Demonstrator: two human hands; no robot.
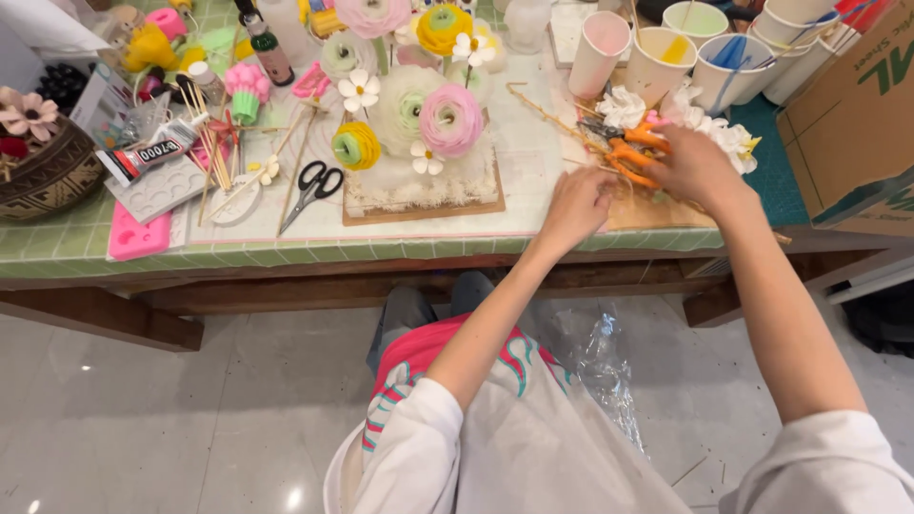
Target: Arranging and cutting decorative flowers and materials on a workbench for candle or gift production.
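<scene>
Both hands are working over at the right end of the desk [286, 249]: my right hand [700, 167] is wrapping around the orange-handled snips [628, 152], fingers curled on the handles, and my left hand [576, 205] is pinching loosely at what looks like a thin tan stem or wire [543, 109] just below them, though I can't tell exactly what's between the fingertips since it's blurry there. The snips are lying right by a little heap of white paper flowers [728, 133], in front of the row of paper cups [657, 62]. Best guess, I'm sitting at the cutting-a-stem stage, so the next bit calls for steadying the stem with the left while lining the blades up with the right, without knocking the cups. Off to the left the flower arrangement on its wooden board [424, 205] is sitting mid-desk with a pink bloom [450, 119], a yellow one [357, 146] and small white daisies, and black scissors [314, 186] are lying beside it, well apart from my hands. Wooden skewers [209, 143] and a glue tube [148, 154] are cluttering the far left.
</scene>
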